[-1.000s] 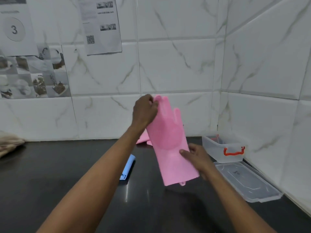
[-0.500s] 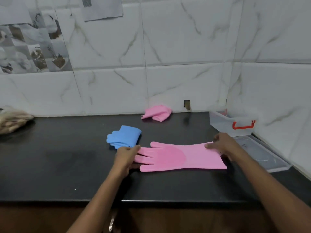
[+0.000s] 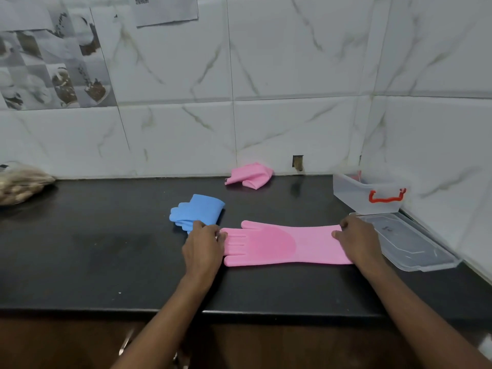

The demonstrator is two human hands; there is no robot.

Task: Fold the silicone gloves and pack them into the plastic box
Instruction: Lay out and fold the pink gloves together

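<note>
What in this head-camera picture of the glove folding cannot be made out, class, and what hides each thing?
- Contents of the plastic box: only a pink sliver shows behind its cloudy wall.
- Fingertips of the flat pink glove: covered by the left hand.
- Its cuff edge: under the right hand.
- Text on the wall paper: cut off by the top edge, too small.
- Bundle at the left edge: blurred, partly cut off.

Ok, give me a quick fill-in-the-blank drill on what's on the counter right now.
1. The pink glove under both hands lies ____ on the counter.
2. The left hand rests at the glove's ____ end.
3. The folded glove beside the left hand is ____.
4. The lid of the plastic box is ____ the box.

Missing words: flat; finger; blue; off
</note>
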